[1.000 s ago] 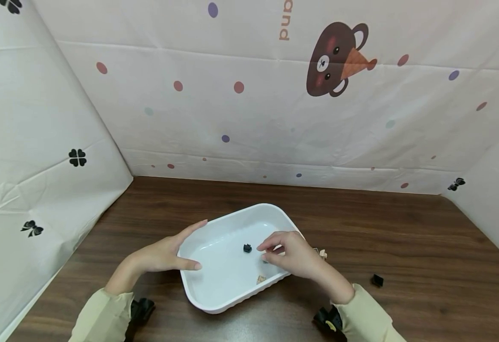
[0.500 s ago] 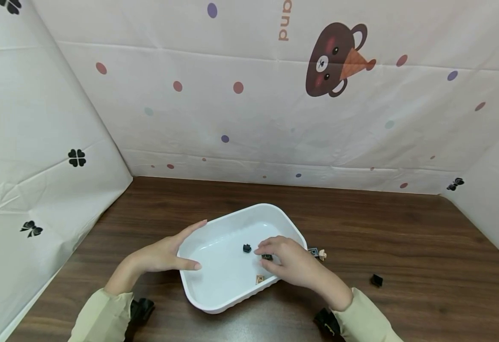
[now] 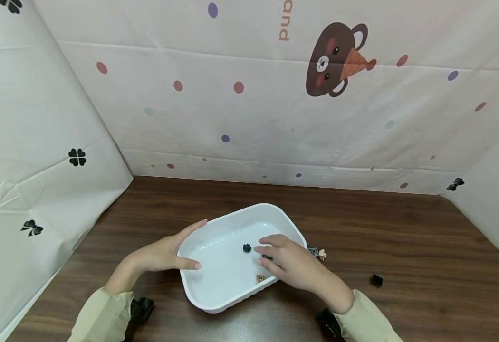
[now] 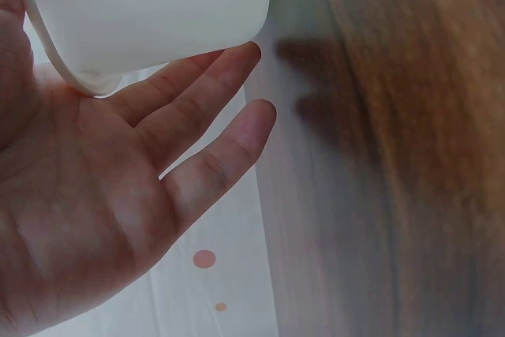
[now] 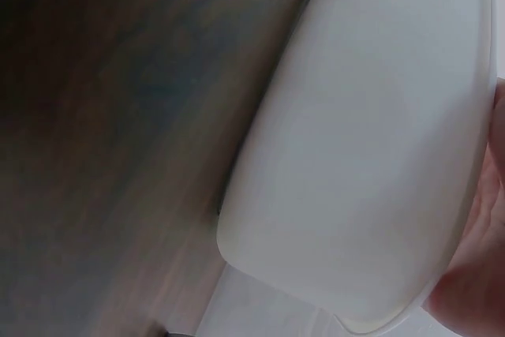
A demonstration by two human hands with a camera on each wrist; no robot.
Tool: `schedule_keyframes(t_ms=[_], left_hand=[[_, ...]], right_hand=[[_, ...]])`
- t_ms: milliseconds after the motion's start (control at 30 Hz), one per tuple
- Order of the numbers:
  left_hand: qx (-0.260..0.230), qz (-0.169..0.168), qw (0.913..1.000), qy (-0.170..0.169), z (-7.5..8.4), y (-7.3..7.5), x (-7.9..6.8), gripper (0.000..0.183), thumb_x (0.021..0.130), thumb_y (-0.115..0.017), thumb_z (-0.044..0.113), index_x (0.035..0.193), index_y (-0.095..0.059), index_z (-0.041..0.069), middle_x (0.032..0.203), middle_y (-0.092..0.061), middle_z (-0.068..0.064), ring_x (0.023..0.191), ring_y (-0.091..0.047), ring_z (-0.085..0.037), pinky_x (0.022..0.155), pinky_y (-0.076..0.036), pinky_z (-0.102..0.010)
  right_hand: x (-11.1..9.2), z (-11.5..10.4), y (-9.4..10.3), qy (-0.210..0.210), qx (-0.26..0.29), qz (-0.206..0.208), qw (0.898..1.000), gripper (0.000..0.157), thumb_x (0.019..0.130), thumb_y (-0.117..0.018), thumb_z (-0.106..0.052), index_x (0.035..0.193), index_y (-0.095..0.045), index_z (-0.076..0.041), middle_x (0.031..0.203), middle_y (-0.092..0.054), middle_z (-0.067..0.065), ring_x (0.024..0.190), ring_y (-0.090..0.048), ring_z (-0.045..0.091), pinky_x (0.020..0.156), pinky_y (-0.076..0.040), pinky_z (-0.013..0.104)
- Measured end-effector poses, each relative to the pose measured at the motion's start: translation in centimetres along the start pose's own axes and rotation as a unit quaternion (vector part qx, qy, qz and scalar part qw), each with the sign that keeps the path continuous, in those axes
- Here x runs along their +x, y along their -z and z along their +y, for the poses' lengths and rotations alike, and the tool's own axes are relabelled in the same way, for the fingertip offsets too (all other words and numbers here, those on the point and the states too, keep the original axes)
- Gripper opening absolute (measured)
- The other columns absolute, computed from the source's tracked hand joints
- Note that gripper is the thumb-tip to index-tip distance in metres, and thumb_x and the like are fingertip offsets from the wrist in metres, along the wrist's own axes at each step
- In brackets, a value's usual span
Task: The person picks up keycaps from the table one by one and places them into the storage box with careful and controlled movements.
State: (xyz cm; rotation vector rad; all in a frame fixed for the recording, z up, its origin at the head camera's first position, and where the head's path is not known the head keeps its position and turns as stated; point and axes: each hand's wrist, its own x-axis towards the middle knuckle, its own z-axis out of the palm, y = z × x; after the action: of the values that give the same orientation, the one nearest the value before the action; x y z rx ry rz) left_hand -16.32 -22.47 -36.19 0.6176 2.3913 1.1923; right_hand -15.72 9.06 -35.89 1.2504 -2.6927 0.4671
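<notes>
A white plastic tray [image 3: 221, 285] lies slanted on the dark wooden table. My left hand [image 3: 164, 254] rests at its left end, thumb over the rim and fingers stretched along the outside; in the left wrist view the fingers [image 4: 209, 171] lie straight and spread below the tray wall. My right hand [image 3: 294, 263] reaches over the right rim, fingers apart, above a small dark piece [image 3: 267, 257] that they partly hide. Also in the tray are a small black block-like piece [image 3: 247, 248] and a small beige square piece [image 3: 260, 279] with a dark mark.
Just right of the tray lie a small dark piece with a pale frame [image 3: 313, 252] and a cream piece [image 3: 322, 255]. Farther right is a small black block [image 3: 376, 280]. White printed sheets [image 3: 249, 123] stand behind and at both sides of the table.
My right hand has lowered and its fingers have spread, with the dark piece now lying in the tray beneath them. The left hand and the tray have stayed in place.
</notes>
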Motion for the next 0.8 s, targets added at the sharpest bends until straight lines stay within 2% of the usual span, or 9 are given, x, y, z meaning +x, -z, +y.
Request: schedule_keyframes(t_ms=[267,533,800], left_hand=[[-0.009,-0.002,1.0000,-0.002,0.0,0.0,0.0,0.093,0.079,-0.071,0.030,0.147,-0.010,0.018,0.142,-0.028,-0.021,0.112,-0.048,-0.029,0.090,-0.037,-0.051],[-0.005,0.000,1.0000,-0.001,-0.1,0.0,0.0,0.093,0.079,-0.071,0.031,0.147,-0.009,0.017,0.142,-0.029,-0.021,0.113,-0.047,-0.029,0.090,-0.037,-0.051],[0.005,0.004,1.0000,0.002,0.0,0.0,0.0,0.092,0.079,-0.071,0.032,0.147,-0.011,0.021,0.142,-0.029,-0.019,0.115,-0.045,-0.030,0.091,-0.036,-0.051]], right_hand=[[-0.4,0.0,-0.1,-0.001,-0.038,-0.003,0.999,0.036,0.094,-0.050,-0.032,0.119,-0.061,-0.009,0.127,-0.053,0.013,0.123,-0.042,0.032,0.098,-0.034,0.045],[-0.8,0.1,-0.1,0.002,-0.065,-0.009,0.998,0.045,0.096,-0.041,-0.040,0.126,-0.056,-0.010,0.132,-0.049,0.014,0.127,-0.036,0.033,0.100,-0.032,0.046],[-1.4,0.0,0.0,-0.009,-0.083,-0.003,0.997,0.049,0.094,-0.042,-0.044,0.129,-0.052,-0.012,0.135,-0.046,0.013,0.129,-0.033,0.032,0.099,-0.031,0.050]])
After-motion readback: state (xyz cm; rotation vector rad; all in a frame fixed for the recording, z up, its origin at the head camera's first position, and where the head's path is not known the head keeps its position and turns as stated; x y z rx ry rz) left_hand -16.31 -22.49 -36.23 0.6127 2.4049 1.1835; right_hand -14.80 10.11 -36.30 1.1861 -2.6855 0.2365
